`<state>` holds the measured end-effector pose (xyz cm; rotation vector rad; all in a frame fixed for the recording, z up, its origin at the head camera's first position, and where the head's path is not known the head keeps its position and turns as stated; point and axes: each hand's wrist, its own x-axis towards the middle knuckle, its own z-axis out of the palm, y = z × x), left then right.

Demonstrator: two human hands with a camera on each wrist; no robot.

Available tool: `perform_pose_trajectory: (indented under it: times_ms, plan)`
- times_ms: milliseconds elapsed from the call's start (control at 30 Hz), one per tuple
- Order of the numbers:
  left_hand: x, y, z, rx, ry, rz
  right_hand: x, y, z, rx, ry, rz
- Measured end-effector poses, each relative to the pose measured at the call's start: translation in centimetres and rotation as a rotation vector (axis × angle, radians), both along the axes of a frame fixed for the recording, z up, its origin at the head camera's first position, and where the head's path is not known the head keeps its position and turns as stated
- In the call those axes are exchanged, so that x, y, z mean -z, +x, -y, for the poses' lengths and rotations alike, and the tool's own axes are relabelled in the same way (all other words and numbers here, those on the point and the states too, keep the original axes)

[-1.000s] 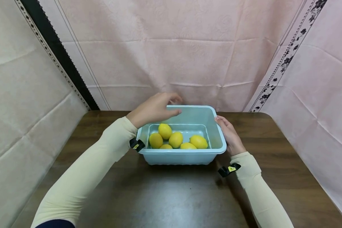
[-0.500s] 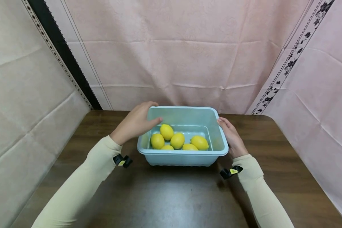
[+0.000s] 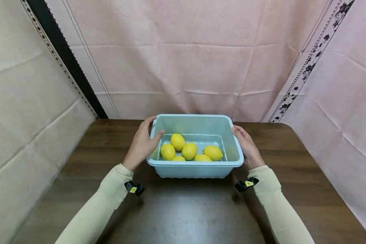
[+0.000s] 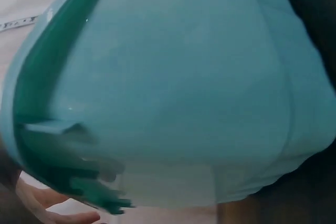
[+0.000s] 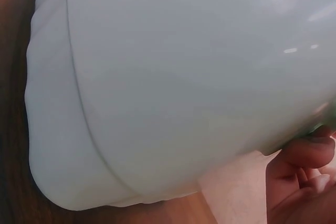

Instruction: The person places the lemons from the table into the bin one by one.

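A light blue plastic basin (image 3: 195,169) stands on the wooden table, with several yellow lemons (image 3: 189,151) lying on its floor. My left hand (image 3: 142,145) is at the basin's left rim, thumb spread over the edge and fingers stretched toward the far left corner. Past the basin's wall (image 4: 168,66) in the left wrist view, fingers (image 4: 73,217) of that hand look straight and apart. On the other side my right hand (image 3: 247,147) grips the right rim. In the right wrist view curled fingers (image 5: 304,156) sit under the rim.
The brown wooden table (image 3: 183,210) extends to both sides and in front of the basin. A pale pink cloth (image 3: 177,74) hangs close behind the table's far edge, and further cloth borders the left and right sides.
My left hand has drawn back from above the basin to its left rim, moving left and down, with its thumb spread. My right hand stays on the right rim; the lemons have not moved.
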<state>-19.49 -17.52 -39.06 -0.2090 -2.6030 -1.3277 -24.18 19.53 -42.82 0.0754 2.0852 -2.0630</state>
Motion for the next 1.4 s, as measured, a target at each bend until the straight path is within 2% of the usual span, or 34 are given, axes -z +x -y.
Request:
perform_pose_trajectory:
  times_ms: [167, 300, 567, 867, 1133, 1233, 1400]
  plan:
    - [0.8, 0.2, 1.0, -0.016, 0.101, 0.01, 0.1, -0.3, 1.2, -0.024, -0.022, -0.011]
    - [1.0, 0.4, 1.7, -0.033, 0.135, 0.026, 0.1, -0.6, 2.1, -0.032, -0.021, -0.027]
    - [1.2, -0.1, 2.0, -0.047, 0.125, 0.05, 0.4, -1.4, 2.7, -0.011, 0.034, -0.016]
    - [2.6, -0.1, 1.2, -0.041, 0.12, 0.08, 1.2, -1.0, 1.3, -0.019, 0.097, -0.015]
    - [2.1, -0.6, 1.2, -0.008, 0.162, 0.071, 0.4, -1.1, 0.6, -0.003, 0.18, -0.033]
    - [2.0, -1.0, 1.6, -0.009, 0.123, 0.045, 0.2, -1.1, 0.2, -0.013, 0.259, -0.083]
    - [2.3, -1.5, 2.7, -0.03, 0.036, -0.012, -0.2, -1.3, -0.5, 0.034, 0.45, -0.282]
